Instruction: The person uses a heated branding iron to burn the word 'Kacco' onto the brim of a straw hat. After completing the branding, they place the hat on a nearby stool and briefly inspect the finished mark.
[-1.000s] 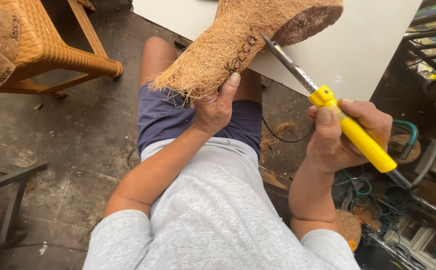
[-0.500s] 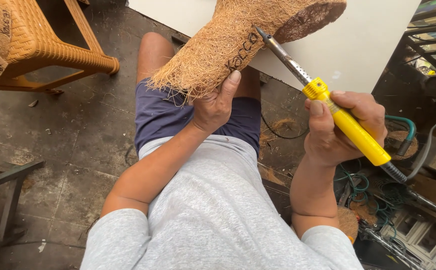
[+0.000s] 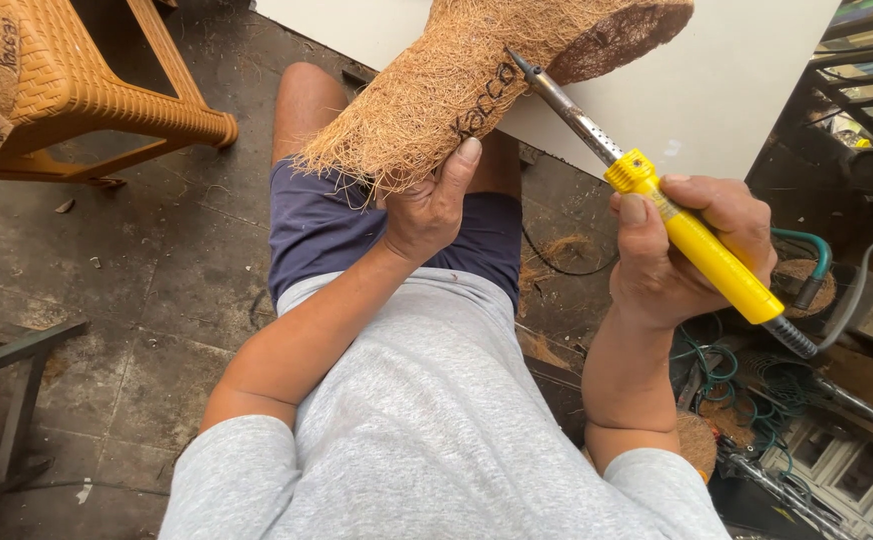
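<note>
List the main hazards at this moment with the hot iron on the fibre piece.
The soldering iron has its metal tip on the dry coir piece, so the fibres might scorch or smoulder. The left hand grips just below the tip; its thumb could be burned. The cord trails into clutter and may snag.

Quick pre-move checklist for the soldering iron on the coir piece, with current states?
1. Left hand grips the brown coconut-fibre piece from below: ok.
2. Right hand closed around the yellow-handled soldering iron: ok.
3. Metal tip meets the fibre at the end of the burnt lettering: ok.
4. Left thumb well away from the tip: not ok, it lies just below the lettering.
5. Iron's cord free of snags: cannot tell, it runs out of view.
6. Iron hot: cannot tell.
</note>
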